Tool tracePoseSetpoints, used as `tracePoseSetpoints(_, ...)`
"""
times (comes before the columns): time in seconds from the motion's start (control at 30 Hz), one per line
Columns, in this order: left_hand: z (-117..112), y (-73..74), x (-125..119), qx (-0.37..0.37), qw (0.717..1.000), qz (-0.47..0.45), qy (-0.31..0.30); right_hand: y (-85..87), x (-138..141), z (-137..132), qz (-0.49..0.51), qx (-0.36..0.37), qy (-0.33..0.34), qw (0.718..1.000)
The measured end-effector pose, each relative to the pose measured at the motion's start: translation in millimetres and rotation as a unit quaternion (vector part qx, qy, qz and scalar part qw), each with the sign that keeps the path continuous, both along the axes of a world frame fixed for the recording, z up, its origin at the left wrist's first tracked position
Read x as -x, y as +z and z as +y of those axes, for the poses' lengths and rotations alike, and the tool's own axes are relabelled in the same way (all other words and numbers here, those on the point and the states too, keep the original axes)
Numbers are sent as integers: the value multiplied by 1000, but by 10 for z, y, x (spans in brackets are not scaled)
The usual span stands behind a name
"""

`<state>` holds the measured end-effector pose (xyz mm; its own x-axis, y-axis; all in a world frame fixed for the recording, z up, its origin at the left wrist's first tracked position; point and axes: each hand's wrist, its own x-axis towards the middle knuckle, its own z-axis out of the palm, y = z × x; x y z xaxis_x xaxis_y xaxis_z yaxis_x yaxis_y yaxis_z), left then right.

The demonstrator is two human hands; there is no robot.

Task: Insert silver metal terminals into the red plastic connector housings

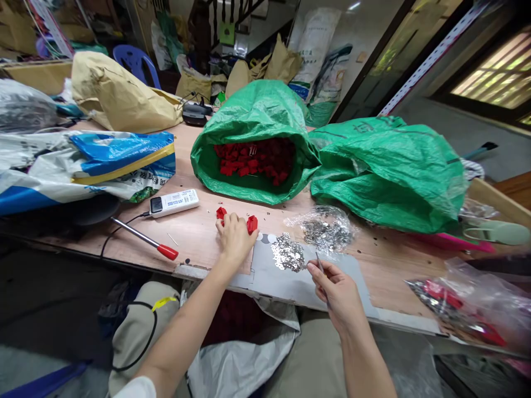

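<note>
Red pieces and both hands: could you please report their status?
Left hand at two red pieces; right hand gripping slim tool; silver pieces beside it, clear bag close beyond.

There's two green sacks on the table, one white handheld device, one red-handled rod, one left hand with two red pieces showing around it, one right hand with one thin tool, plus way too many silvery bits to tally.

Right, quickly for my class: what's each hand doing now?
Left hand: fingers curled at red parts; whether it grips them can't be told.
Right hand: closed, holding a thin tool.
</note>
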<state>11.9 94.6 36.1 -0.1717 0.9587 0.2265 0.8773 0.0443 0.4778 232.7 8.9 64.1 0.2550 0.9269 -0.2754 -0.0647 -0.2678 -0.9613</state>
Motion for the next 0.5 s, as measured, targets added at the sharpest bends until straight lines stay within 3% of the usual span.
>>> tracePoseSetpoints(0.13, -122, 52, 38, -16, 986, -154, -68, 87, 113, 31, 3, -5, -6, 1000)
tracePoseSetpoints(0.3, -534, 198, 12, 3, 906, -382, -184, 191, 419, 50, -34, -82, -41, 995)
tracePoseSetpoints(0.4, -738, 285, -1, -7, 867, -449, -218, 162, 589, 63, -112, -133, -41, 984)
tracePoseSetpoints(0.5, -833, 314, 26, -34, 854, -470, -222, 93, 670, 50, -160, -157, -34, 974)
